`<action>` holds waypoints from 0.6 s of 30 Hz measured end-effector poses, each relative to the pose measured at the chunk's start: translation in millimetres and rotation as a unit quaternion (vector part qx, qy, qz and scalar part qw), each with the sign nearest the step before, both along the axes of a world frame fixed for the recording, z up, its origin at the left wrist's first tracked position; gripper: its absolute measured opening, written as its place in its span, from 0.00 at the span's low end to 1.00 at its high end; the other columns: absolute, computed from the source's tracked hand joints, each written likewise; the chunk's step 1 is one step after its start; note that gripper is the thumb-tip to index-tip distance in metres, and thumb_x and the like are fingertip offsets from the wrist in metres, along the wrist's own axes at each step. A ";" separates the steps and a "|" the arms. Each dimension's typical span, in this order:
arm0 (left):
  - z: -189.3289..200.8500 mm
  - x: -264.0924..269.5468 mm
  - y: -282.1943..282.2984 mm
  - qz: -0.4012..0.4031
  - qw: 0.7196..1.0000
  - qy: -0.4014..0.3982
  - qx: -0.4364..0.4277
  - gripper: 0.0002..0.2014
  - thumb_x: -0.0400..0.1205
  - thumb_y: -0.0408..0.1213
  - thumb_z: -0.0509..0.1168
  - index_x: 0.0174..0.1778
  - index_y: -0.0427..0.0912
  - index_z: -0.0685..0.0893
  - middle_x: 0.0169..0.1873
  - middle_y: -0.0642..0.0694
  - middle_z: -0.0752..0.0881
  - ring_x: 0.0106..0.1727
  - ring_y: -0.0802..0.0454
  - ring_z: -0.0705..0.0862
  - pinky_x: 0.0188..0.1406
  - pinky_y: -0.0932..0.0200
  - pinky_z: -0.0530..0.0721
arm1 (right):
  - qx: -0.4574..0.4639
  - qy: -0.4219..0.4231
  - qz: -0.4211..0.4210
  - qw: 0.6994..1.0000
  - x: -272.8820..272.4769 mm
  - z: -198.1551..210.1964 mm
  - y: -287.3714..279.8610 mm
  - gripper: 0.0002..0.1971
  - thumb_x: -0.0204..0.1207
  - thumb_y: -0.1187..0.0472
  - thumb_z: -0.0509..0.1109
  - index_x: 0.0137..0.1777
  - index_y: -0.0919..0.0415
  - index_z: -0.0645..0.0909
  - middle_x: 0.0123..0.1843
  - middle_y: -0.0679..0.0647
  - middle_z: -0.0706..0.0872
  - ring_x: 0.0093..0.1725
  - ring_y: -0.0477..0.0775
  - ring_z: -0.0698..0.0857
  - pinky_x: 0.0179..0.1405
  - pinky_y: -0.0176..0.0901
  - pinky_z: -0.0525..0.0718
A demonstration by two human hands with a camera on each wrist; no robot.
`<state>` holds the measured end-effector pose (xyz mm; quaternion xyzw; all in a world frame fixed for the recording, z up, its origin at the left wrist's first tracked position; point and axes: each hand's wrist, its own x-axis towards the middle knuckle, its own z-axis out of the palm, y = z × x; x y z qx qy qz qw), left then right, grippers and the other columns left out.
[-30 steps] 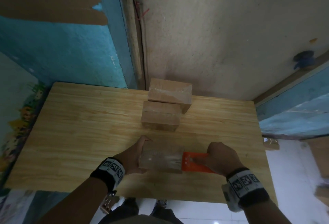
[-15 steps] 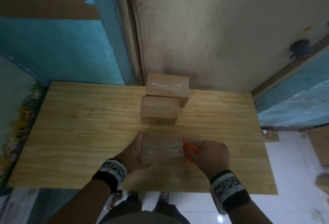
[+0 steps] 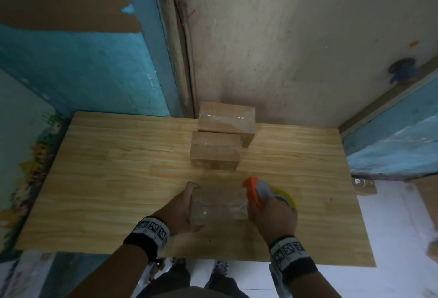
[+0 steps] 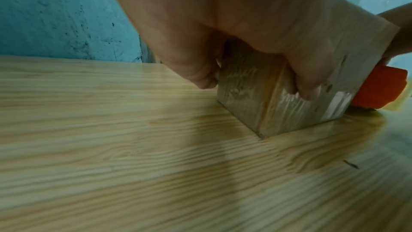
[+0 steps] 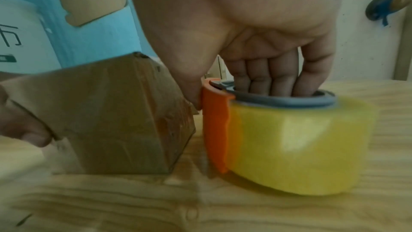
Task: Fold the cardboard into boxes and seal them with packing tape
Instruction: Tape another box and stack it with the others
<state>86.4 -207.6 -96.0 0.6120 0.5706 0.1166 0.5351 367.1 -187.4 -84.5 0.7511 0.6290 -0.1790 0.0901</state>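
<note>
Cardboard box sits on the wooden table between the two hands, and each grip looks chosen to serve the taping. The left hand clamps the box's left end: in the left wrist view its fingers curl over the top and down the taped face, the thumb on the near side, so the box is pinned to the table and should not slide when tape is pulled against it. Shiny, wrinkled tape already lies under those fingertips.

The right hand holds the tape dispenser — four fingers pushed down through the grey core of the yellowish roll, the thumb pressed on the back of the orange cutter guard. That grip lets the hand steer the roll and lean the cutter into the cardboard at once. The guard stands just beside the box's right end, at the thumb tip; whether it touches the cardboard I cannot tell, nor whether a strip of tape runs between them. My guess is that a strip is being finished or cut at this end.

Beyond the fingertips, towards the wall, two finished boxes stand one behind the other — probably parked there to keep the working patch free.
</note>
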 end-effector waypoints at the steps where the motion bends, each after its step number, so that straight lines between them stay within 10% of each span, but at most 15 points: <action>1: 0.2 -0.6 -0.2 -0.002 1.000 -0.002 -0.002 0.50 0.66 0.45 0.87 0.75 0.59 0.58 0.61 0.61 0.82 0.60 0.69 0.84 0.53 0.64 0.89 | -0.014 -0.006 0.005 1.000 -0.6 0.6 2.3 0.28 0.78 0.27 0.54 0.44 0.49 0.82 0.33 0.45 0.85 0.35 0.48 0.87 0.49 0.51 0.91; 7: 8.6 -8.3 -1.1 0.070 0.997 -0.028 -0.007 0.49 0.64 0.42 0.88 0.72 0.60 0.62 0.61 0.59 0.83 0.59 0.70 0.84 0.52 0.58 0.91 | 0.022 0.008 0.011 1.000 6.5 21.3 24.5 0.32 0.80 0.21 0.56 0.46 0.52 0.79 0.44 0.50 0.86 0.41 0.53 0.85 0.51 0.53 0.89; 10: 15.4 -14.1 -0.6 0.110 0.993 -0.040 0.003 0.46 0.64 0.39 0.89 0.69 0.58 0.65 0.61 0.58 0.84 0.59 0.70 0.84 0.53 0.56 0.92 | 0.006 0.146 0.111 0.983 8.5 26.6 26.1 0.23 0.79 0.36 0.70 0.67 0.48 0.74 0.60 0.47 0.82 0.52 0.49 0.85 0.51 0.52 0.92; 14: 19.3 -20.5 -0.3 0.096 0.994 -0.042 0.013 0.46 0.63 0.41 0.89 0.70 0.58 0.65 0.60 0.57 0.85 0.61 0.64 0.86 0.55 0.51 0.92 | -0.096 0.390 0.128 0.907 1.4 34.8 20.3 0.49 0.74 0.55 0.84 0.89 0.38 0.58 0.75 0.38 0.77 0.70 0.36 0.82 0.67 0.35 0.85; 18: 16.1 -22.8 -2.3 0.106 0.994 -0.034 0.021 0.47 0.64 0.41 0.88 0.71 0.56 0.63 0.61 0.56 0.84 0.61 0.64 0.85 0.54 0.48 0.92 | -0.084 0.475 0.027 0.875 -13.3 41.3 5.2 0.45 0.85 0.57 0.75 0.93 0.41 0.48 0.81 0.38 0.73 0.78 0.33 0.76 0.79 0.40 0.78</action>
